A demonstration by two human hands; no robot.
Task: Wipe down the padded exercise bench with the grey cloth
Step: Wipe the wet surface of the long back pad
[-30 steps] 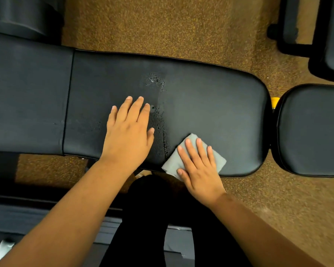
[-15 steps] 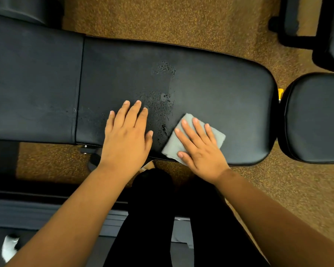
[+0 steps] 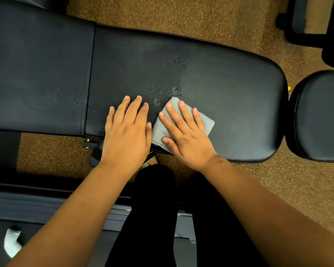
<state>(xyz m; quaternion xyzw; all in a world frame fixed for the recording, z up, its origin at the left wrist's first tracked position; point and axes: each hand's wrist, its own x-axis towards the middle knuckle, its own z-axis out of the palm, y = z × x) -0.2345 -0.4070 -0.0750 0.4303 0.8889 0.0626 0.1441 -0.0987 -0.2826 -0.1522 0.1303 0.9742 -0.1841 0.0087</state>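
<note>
- The right hand [image 3: 185, 135] has slid the cloth [image 3: 183, 124] leftward along the near edge of the worktop [image 3: 229, 97]. A second ago it lay well to the right of the wet patch; now its far corner reaches the lower droplets.
- The grip of that hand is spread flat: fingers straight and fanned, palm pressing the cloth down onto the padding, pinching nothing.
- The left hand [image 3: 127, 132] rests flat on the worktop, fingers straight and close together, holding nothing. It has kept its place on the pad, so the gap has closed and its thumb now sits just beside the cloth's left edge.
- The cloth is a folded grey square lying on the middle pad near the front edge, mostly under the right hand, one corner hanging slightly over the edge.
- The droplets [image 3: 162, 89] are still beaded ahead of both hands, with a second small cluster [image 3: 177, 61] farther back and a few specks near the seam [image 3: 90, 83] to the left pad.
- My reading: the pad right of the cloth looks dull and dry, so that stretch seems done, while the wet centre and the left pad [image 3: 37, 70] are yet to be wiped. The left hand sits in the cloth's path and will likely need to shift.
</note>
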